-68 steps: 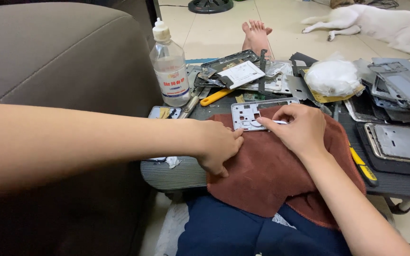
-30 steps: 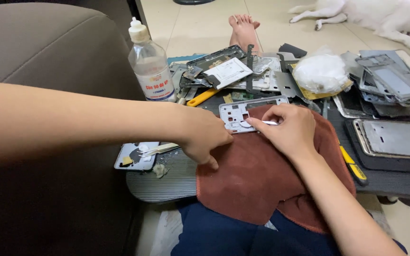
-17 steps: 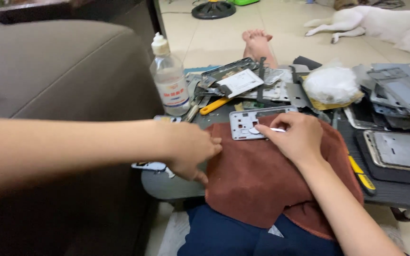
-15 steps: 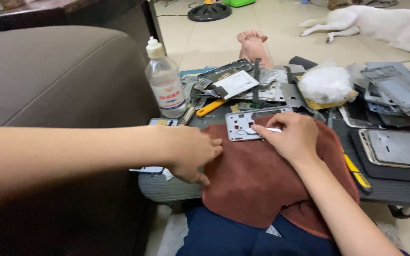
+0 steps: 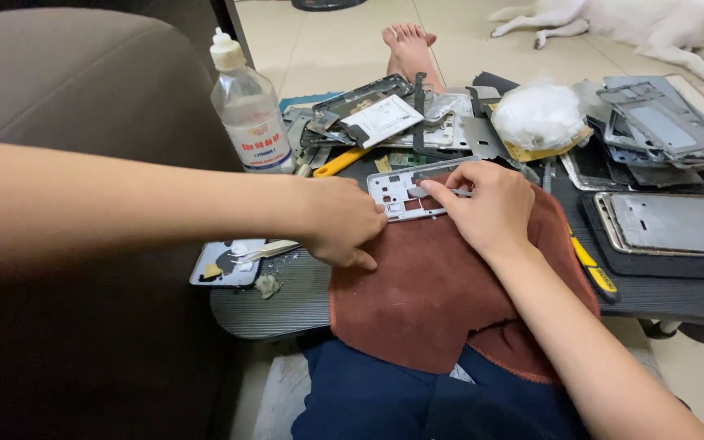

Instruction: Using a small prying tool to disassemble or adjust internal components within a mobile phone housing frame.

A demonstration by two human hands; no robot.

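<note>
A silver phone frame (image 5: 401,189) lies at the far edge of a brown cloth (image 5: 433,285) spread over a dark lap tray (image 5: 279,305). My right hand (image 5: 486,208) rests on the frame and pinches a thin metal tool (image 5: 442,192) against it. My left hand (image 5: 344,224) presses down on the cloth's left edge beside the frame, fingers curled, holding nothing I can see.
A clear plastic bottle (image 5: 250,110) stands at the tray's back left. Behind the frame lies a heap of phone parts (image 5: 385,118), a yellow-handled tool (image 5: 340,161) and a white wad (image 5: 539,114). More frames (image 5: 670,220) lie right. A sofa (image 5: 67,90) fills the left; a dog (image 5: 645,24) lies on the floor.
The view has shifted slightly. My left hand drew left off the cloth's middle, then returned to its left edge by the frame. My right hand stays on the frame with the tool.
</note>
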